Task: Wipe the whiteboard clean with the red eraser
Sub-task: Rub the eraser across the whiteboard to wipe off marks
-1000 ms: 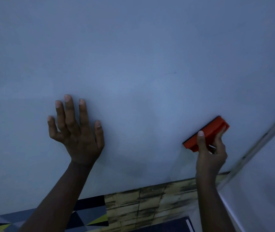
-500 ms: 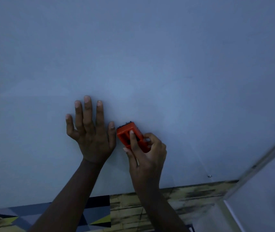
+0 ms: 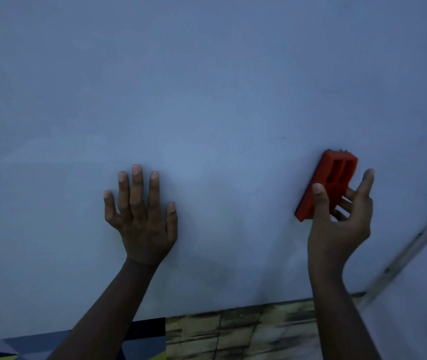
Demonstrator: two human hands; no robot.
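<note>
A person's left hand (image 3: 142, 219) lies flat, fingers spread, on a pale whiteboard (image 3: 207, 87). To its right, well apart, the right hand (image 3: 339, 219) grips a red eraser (image 3: 326, 184) pressed against the board.

The whiteboard (image 3: 207, 87) is a plain pale grey-blue in this dim light, with no markings I can make out. The eraser (image 3: 332, 178) is bright orange-red all over, with a thin dark strip along the edge against the board, probably its felt. Below the board, the floor (image 3: 246, 331) has a yellowish, black-streaked tile or plank pattern. Beside it lies a mat (image 3: 145, 339) patterned in dark navy, grey-blue and yellow triangles.
</note>
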